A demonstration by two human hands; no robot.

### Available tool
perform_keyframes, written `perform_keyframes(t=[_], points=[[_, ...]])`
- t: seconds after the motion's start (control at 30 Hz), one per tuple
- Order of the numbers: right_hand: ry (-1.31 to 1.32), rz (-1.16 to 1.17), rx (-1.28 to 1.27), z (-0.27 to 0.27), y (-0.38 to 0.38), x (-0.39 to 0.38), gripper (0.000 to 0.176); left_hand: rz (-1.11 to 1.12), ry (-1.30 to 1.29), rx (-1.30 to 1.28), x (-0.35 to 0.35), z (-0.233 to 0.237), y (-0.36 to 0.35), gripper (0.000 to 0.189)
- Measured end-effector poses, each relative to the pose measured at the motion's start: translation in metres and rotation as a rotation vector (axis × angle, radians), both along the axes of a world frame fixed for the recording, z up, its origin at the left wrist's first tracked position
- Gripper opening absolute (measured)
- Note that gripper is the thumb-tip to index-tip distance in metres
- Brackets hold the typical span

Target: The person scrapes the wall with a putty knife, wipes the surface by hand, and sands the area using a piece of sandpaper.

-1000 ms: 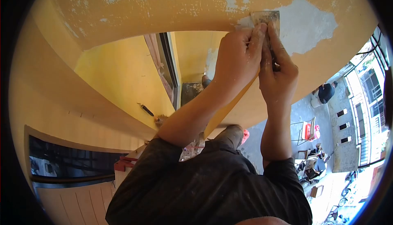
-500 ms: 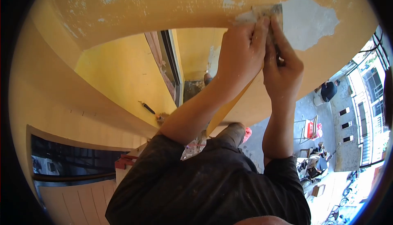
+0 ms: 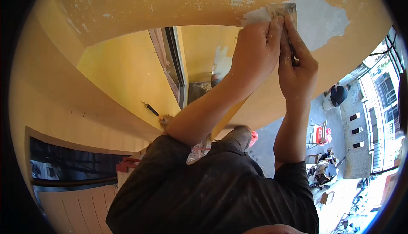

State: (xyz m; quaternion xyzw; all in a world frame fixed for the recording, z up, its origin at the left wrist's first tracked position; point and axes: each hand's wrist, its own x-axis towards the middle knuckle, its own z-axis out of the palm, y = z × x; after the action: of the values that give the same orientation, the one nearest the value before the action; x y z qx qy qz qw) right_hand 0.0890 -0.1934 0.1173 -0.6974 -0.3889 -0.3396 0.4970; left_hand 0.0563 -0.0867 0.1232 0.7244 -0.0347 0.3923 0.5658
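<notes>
A scraper with a wide, flat, smeared blade (image 3: 284, 9) is pressed against the orange painted surface at the top of the view. My left hand (image 3: 259, 42) is closed on it, fingertips close behind the blade. Beside it, my right hand (image 3: 299, 66) also grips the scraper, with its index finger stretched along toward the blade. Most of the handle is hidden by my fingers. To the blade's right lies a large grey patch of bare wall (image 3: 325, 21) with ragged paint edges. A smaller grey patch (image 3: 256, 16) shows on its left.
A slim dark-handled tool (image 3: 151, 109) rests on the yellow ledge at left, near a brush-like object (image 3: 166, 121). Far below at right are a person in dark clothes (image 3: 339, 95), a red-and-white chair (image 3: 318, 134) and piled clutter (image 3: 325, 170). A window (image 3: 176, 59) stands behind the opening.
Both hands and the scraper have slid a little to the right along the wall. The grey strip left of the blade shows slightly wider. My view has shifted slightly.
</notes>
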Motion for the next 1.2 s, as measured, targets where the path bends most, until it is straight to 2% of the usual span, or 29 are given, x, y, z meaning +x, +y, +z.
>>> perform_keyframes(t=[0.2,0.3,0.37,0.43,0.53,0.63,0.67,0.83,0.9,1.0,1.07,1.2], points=[[-0.07,0.019,0.011,0.004,-0.001,0.006,0.039,0.006,-0.017,-0.052,0.002,-0.002,-0.006,0.045],[-0.079,0.006,-0.078,0.011,-0.005,0.007,0.037,-0.02,-0.032,-0.082,0.002,0.009,-0.002,0.045],[-0.111,-0.067,-0.129,0.017,-0.006,-0.002,0.035,-0.021,-0.02,-0.12,0.001,0.002,-0.008,0.045],[-0.144,-0.049,-0.145,0.014,-0.014,0.001,0.035,-0.065,-0.004,-0.106,0.002,0.001,-0.006,0.045],[-0.208,-0.048,-0.183,0.026,-0.006,0.003,0.035,-0.018,-0.025,-0.087,0.006,-0.004,-0.004,0.045],[-0.186,-0.077,-0.235,0.021,-0.016,0.0,0.037,-0.114,-0.061,-0.22,0.004,-0.003,-0.009,0.045],[-0.204,-0.066,-0.231,0.022,-0.015,0.0,0.037,-0.073,-0.018,-0.128,0.003,-0.004,-0.008,0.045],[-0.226,-0.052,-0.232,0.02,-0.014,0.005,0.038,-0.159,0.014,-0.229,-0.002,-0.001,-0.007,0.047],[-0.261,-0.069,-0.227,0.019,-0.012,0.003,0.038,-0.082,0.014,-0.135,-0.002,-0.002,-0.005,0.046],[-0.136,-0.028,-0.231,0.019,-0.011,-0.001,0.039,-0.089,0.065,-0.115,-0.004,0.004,0.003,0.046],[0.007,-0.095,-0.277,0.02,-0.01,-0.012,0.035,-0.065,0.049,-0.098,-0.004,-0.003,-0.003,0.046],[-0.103,0.008,-0.195,0.015,-0.006,-0.003,0.035,-0.027,-0.035,-0.062,0.005,-0.005,0.006,0.046]])
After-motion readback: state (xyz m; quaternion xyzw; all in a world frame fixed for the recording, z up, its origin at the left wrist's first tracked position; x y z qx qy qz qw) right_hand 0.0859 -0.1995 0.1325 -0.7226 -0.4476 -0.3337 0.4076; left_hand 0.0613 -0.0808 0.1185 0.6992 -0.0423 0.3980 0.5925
